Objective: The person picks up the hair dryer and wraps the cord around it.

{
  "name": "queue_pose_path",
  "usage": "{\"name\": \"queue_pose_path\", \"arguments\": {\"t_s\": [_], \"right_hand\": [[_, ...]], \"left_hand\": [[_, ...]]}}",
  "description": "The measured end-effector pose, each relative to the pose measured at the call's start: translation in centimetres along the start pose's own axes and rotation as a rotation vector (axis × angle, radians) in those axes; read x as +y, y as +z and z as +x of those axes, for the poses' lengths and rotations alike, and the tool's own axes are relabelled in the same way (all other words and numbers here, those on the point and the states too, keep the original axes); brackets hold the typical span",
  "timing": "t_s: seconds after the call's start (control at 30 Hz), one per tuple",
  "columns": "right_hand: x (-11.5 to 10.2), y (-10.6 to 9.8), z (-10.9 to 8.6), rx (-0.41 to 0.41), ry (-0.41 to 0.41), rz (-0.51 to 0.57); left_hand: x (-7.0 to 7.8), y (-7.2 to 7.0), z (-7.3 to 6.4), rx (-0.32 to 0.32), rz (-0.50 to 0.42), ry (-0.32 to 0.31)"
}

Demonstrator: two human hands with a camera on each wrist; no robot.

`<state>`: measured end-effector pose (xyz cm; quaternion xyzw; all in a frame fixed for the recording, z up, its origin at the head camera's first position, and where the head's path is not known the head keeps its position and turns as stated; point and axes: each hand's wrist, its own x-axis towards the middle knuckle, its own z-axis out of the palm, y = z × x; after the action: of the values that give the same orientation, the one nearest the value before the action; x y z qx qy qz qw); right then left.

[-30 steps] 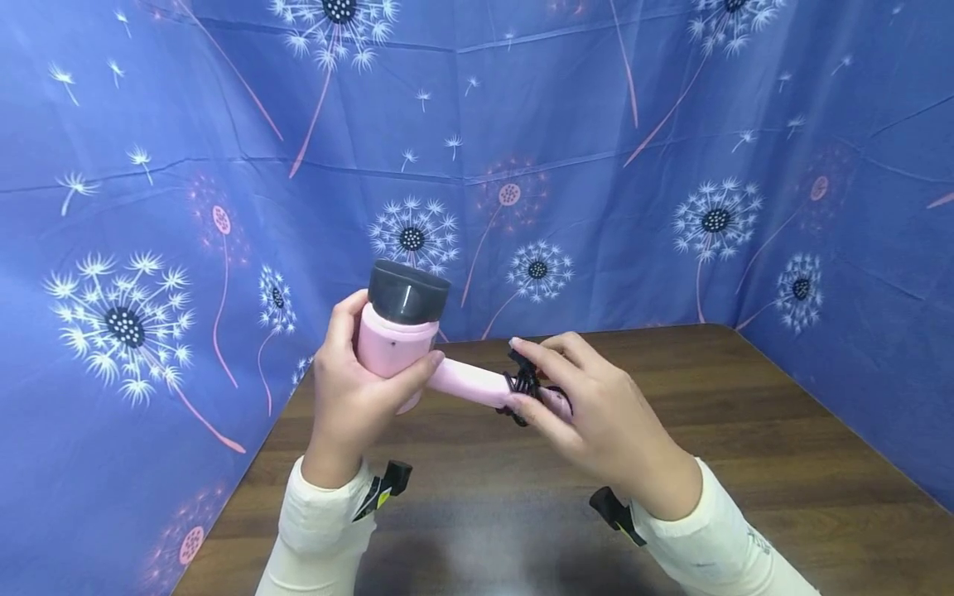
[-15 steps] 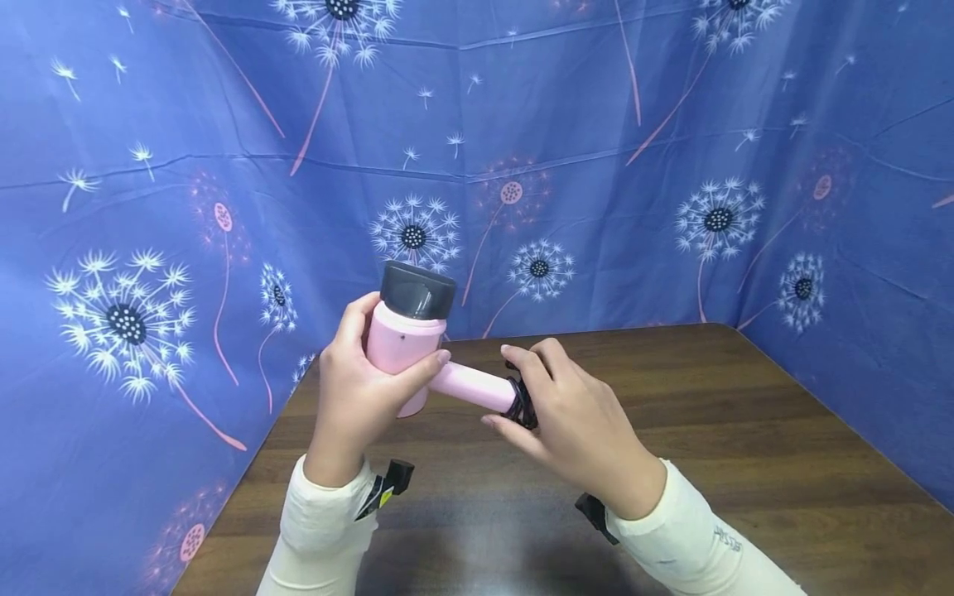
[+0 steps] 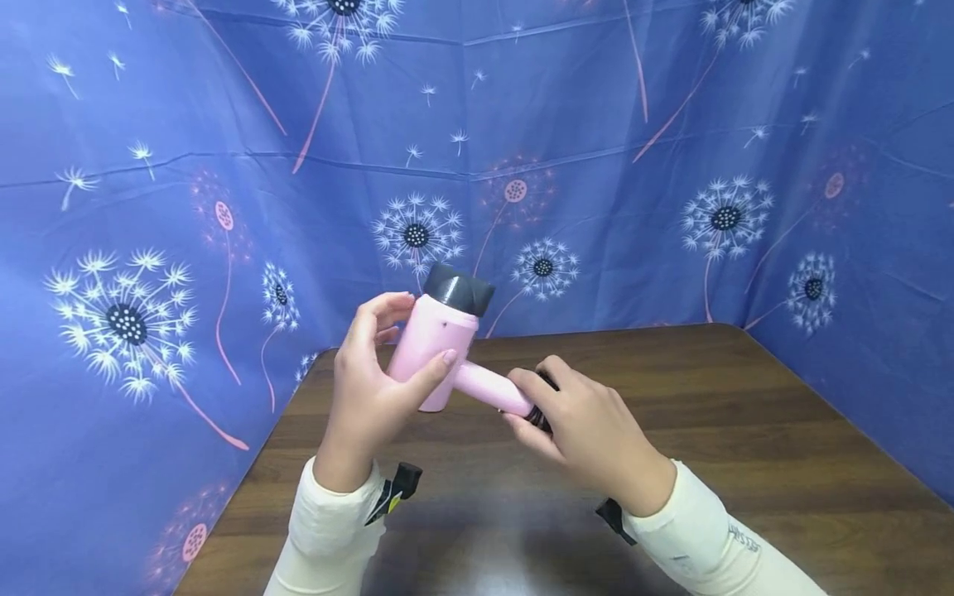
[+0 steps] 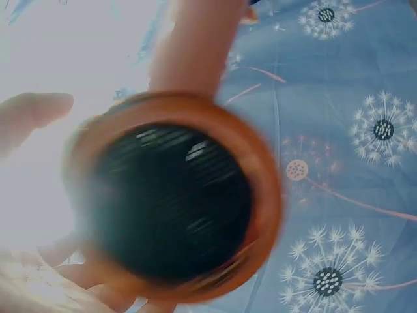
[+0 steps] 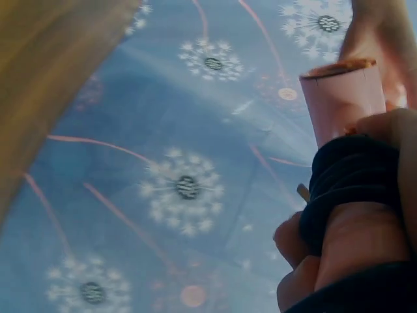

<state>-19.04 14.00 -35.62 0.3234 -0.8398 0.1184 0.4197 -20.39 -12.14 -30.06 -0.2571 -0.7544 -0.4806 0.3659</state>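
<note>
A pink hair dryer (image 3: 436, 348) with a black nozzle (image 3: 459, 290) is held tilted above the table. My right hand (image 3: 596, 422) grips its handle (image 3: 492, 389), where a black cord (image 5: 352, 173) is wound round in several turns. My left hand (image 3: 373, 389) is at the barrel's left side, its thumb in front and its fingers loosely spread behind. In the left wrist view the dryer's dark round rear end (image 4: 176, 202) is blurred, with the left thumb (image 4: 39, 111) apart from it and fingertips close beneath.
The brown wooden table (image 3: 671, 389) lies below both hands. Blue cloth (image 3: 596, 199) with a dandelion print hangs behind it and along both sides. A small black device (image 3: 398, 484) is strapped at the left wrist.
The hair dryer has moved right and tilted further to the right. My left fingers have loosened from the barrel. My right hand has closed round the cord-wrapped handle, covering most of the cord.
</note>
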Motion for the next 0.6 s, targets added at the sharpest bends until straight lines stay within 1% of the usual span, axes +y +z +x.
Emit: {"name": "queue_pose_path", "arguments": {"t_s": [0.1, 0.17, 0.4, 0.53, 0.6], "right_hand": [[1.8, 0.5, -0.9, -0.016, 0.070, -0.002], [3.2, 0.8, -1.7, -0.030, 0.131, -0.013], [9.0, 1.8, -4.9, -0.082, 0.378, -0.045], [12.8, 2.1, -6.7, -0.148, 0.541, -0.032], [14.6, 2.2, -7.7, -0.194, 0.614, -0.026]], "left_hand": [[0.2, 0.1, 0.1, 0.030, 0.005, 0.071], [0.3, 0.0, 0.1, 0.034, 0.005, 0.086], [0.4, -0.2, -0.1, 0.006, 0.011, 0.061], [0.5, -0.4, -0.1, -0.017, 0.021, 0.045], [0.5, -0.4, -0.1, -0.031, 0.024, 0.037]]}}
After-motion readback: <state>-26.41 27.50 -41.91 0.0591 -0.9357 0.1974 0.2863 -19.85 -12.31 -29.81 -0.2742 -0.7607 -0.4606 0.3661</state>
